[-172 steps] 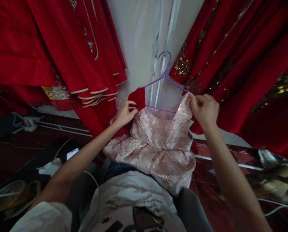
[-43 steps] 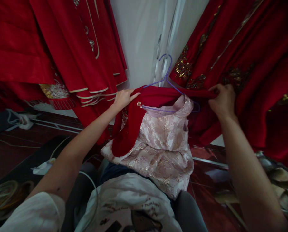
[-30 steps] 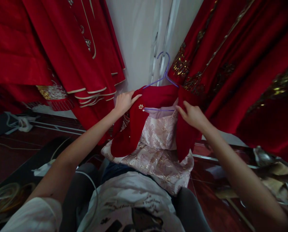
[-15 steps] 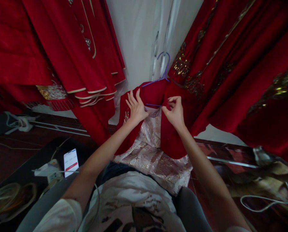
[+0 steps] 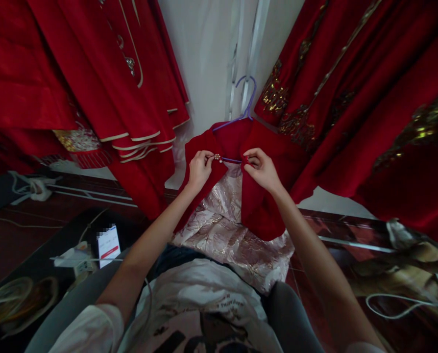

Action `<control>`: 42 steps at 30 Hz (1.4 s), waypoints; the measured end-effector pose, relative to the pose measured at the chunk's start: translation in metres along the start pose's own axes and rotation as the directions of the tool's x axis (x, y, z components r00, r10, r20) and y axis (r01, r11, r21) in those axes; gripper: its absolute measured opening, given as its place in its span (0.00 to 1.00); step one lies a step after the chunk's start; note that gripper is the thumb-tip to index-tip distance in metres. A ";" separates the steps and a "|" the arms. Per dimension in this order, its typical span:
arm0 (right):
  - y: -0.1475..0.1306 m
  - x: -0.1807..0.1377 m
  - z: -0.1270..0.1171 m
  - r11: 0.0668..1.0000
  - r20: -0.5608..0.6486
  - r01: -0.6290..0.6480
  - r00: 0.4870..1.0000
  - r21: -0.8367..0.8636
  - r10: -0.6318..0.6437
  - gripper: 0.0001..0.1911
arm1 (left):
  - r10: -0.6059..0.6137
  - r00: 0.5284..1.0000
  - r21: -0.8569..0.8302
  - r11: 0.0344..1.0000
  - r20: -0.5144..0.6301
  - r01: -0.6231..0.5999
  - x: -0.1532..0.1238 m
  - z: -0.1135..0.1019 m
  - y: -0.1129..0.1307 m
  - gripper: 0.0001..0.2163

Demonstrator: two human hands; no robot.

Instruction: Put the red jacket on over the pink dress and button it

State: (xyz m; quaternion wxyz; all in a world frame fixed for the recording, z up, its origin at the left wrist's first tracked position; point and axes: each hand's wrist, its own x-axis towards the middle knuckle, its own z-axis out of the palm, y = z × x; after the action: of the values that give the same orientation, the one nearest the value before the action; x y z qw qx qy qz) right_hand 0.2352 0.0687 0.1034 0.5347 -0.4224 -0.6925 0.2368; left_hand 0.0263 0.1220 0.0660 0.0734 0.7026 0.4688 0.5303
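A small red jacket (image 5: 257, 206) hangs on a purple wire hanger (image 5: 244, 105) over a pink and gold brocade dress (image 5: 226, 235). My left hand (image 5: 200, 169) pinches the jacket's left front edge at the collar, right beside a small pearl clasp (image 5: 216, 157). My right hand (image 5: 261, 169) pinches the right front edge at the same height. The two edges are held a short way apart, with the hanger's bar showing between them.
Long red gowns (image 5: 75, 73) with gold trim hang at left, and more red embroidered gowns (image 5: 351, 98) at right. A phone (image 5: 109, 241) with a lit screen lies on a dark surface at lower left, near white cables (image 5: 28, 189). The floor is dark red.
Earlier only the dress was on the hanger. The red jacket was then draped over it, and both hands came in from the shoulders to the collar, where they now pinch the front edges.
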 end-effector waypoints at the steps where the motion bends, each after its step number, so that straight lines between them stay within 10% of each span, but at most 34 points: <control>1: -0.001 0.000 0.003 1.000 0.019 0.002 1.000 -0.003 -0.002 0.15 | -0.034 0.999 -0.072 0.997 0.001 0.034 0.002 0.001 0.005 0.06; 8: 0.000 -0.002 0.022 0.996 0.014 0.063 0.998 -0.057 -0.063 0.15 | -0.065 0.993 -0.489 0.866 0.095 0.103 0.005 0.013 0.035 0.09; 21: 0.019 -0.001 0.029 0.988 -0.074 0.098 0.991 -0.123 -0.108 0.20 | -0.155 0.962 -0.705 0.656 0.225 0.270 0.001 -0.009 0.013 0.15; 28: 0.030 0.001 0.031 0.968 -0.111 0.125 0.982 -0.218 -0.151 0.16 | 0.118 0.987 -0.043 0.993 0.109 -0.114 0.001 0.003 0.031 0.08; 32: 0.032 -0.001 0.024 0.972 -0.187 0.105 0.972 -0.212 -0.145 0.15 | 0.278 0.923 0.345 0.867 0.266 -0.360 -0.001 0.006 0.046 0.17; 42: 0.027 -0.009 0.008 0.986 -0.176 0.074 0.979 -0.150 -0.101 0.14 | 0.408 0.723 0.428 0.604 0.558 -0.672 0.032 -0.031 0.026 0.25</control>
State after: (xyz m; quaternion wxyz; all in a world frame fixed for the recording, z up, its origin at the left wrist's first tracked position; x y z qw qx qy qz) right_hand 0.2376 0.0770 0.0751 0.5743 -0.4486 -0.6736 0.1229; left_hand 0.0159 0.1193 0.1165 -0.2276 0.8906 0.3451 0.1898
